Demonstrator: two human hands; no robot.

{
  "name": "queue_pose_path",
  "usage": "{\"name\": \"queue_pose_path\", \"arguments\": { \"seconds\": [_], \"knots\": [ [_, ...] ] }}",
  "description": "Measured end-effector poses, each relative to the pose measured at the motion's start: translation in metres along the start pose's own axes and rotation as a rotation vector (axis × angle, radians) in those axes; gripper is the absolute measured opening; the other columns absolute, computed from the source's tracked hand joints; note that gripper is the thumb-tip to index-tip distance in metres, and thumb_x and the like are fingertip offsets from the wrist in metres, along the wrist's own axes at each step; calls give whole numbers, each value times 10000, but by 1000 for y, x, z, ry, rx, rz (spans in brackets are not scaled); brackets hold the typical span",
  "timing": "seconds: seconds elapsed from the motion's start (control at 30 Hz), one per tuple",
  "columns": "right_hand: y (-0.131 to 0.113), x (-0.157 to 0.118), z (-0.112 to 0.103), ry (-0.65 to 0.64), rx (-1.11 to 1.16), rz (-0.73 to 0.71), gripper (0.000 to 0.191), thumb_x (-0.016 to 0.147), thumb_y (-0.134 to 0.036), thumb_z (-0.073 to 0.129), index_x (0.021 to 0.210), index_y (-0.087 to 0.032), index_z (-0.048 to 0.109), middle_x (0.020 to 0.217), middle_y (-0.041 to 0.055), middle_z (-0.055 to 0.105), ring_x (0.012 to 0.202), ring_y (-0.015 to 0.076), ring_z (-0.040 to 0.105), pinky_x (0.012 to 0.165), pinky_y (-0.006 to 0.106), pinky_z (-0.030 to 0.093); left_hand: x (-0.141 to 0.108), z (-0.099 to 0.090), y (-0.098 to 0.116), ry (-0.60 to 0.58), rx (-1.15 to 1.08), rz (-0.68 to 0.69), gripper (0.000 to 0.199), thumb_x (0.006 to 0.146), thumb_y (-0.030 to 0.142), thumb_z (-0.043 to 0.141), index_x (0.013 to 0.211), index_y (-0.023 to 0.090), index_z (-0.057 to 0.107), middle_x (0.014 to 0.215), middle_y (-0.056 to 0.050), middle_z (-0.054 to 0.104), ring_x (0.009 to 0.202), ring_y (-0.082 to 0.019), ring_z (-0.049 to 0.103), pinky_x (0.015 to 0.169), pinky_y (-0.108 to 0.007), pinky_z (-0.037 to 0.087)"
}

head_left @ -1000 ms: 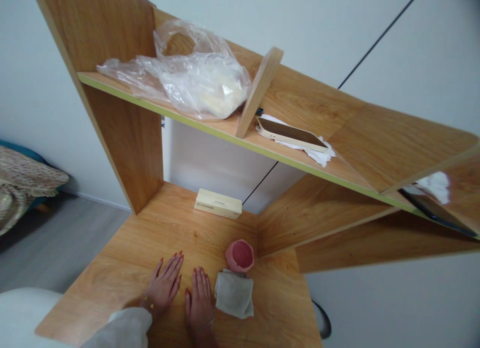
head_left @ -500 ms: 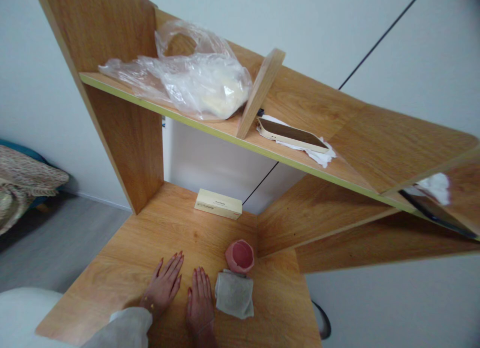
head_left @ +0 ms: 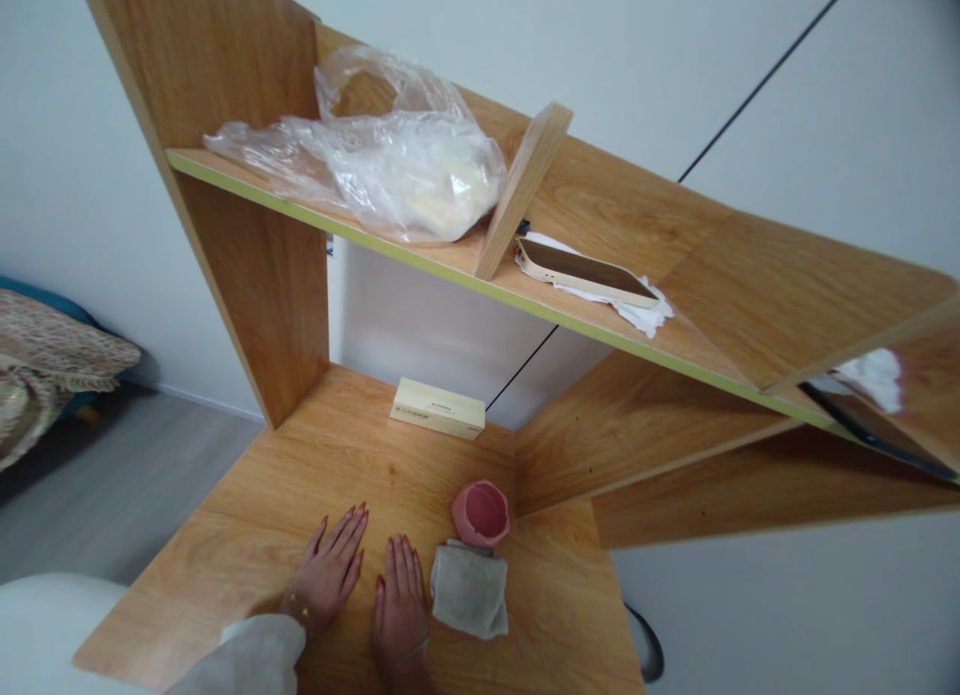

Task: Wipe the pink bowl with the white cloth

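Observation:
My left hand [head_left: 328, 569] lies flat on the wooden desk [head_left: 247, 515], palm down, with its fingers stretched out. Beside it, my right hand [head_left: 400, 603] also rests palm down, fingers straight and fairly close together. Neither holds anything. Just right of my right hand is a folded grey cloth [head_left: 470, 591]. Behind that cloth stands a pink faceted pot [head_left: 481, 513], open at the top, its inside reddish. A long cream box [head_left: 437, 409] with small print lies near the back of the desk.
Above the desk runs a shelf [head_left: 360, 247] with a clear plastic bag [head_left: 420, 170] holding something pale. Past an upright divider [head_left: 526, 190], a phone [head_left: 589, 271] lies on white tissue [head_left: 651, 318]. At left, a woven throw [head_left: 56, 350] covers a blue seat.

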State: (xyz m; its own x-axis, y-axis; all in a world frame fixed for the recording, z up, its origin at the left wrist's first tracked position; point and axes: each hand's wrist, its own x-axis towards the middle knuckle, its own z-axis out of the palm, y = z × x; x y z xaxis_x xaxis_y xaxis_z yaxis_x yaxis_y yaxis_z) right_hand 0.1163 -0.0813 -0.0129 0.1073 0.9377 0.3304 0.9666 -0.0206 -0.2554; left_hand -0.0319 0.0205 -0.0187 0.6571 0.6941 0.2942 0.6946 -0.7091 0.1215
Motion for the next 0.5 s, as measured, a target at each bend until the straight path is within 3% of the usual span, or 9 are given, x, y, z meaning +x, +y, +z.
{"name": "queue_pose_path", "arguments": {
  "seconds": [0.4, 0.5],
  "knots": [
    [-4, -2, 10, 86, 42, 82, 531, 945, -189, 289, 1470, -227, 223, 1399, 59, 485, 1294, 200, 442, 1058, 412, 403, 0, 1, 0, -1, 16, 1, 546, 926, 293, 285, 1464, 200, 288, 1408, -50, 498, 1346, -163, 376, 1141, -383, 145],
    [-2, -2, 9, 45, 35, 28, 551, 939, -203, 321, 1476, -216, 198, 1403, 62, 479, 1297, 203, 438, 1051, 402, 411, -1, 3, -1, 29, 37, 15, 536, 922, 273, 283, 1452, 197, 321, 1398, -53, 510, 1340, -157, 383, 1147, -380, 110]
  ]
}}
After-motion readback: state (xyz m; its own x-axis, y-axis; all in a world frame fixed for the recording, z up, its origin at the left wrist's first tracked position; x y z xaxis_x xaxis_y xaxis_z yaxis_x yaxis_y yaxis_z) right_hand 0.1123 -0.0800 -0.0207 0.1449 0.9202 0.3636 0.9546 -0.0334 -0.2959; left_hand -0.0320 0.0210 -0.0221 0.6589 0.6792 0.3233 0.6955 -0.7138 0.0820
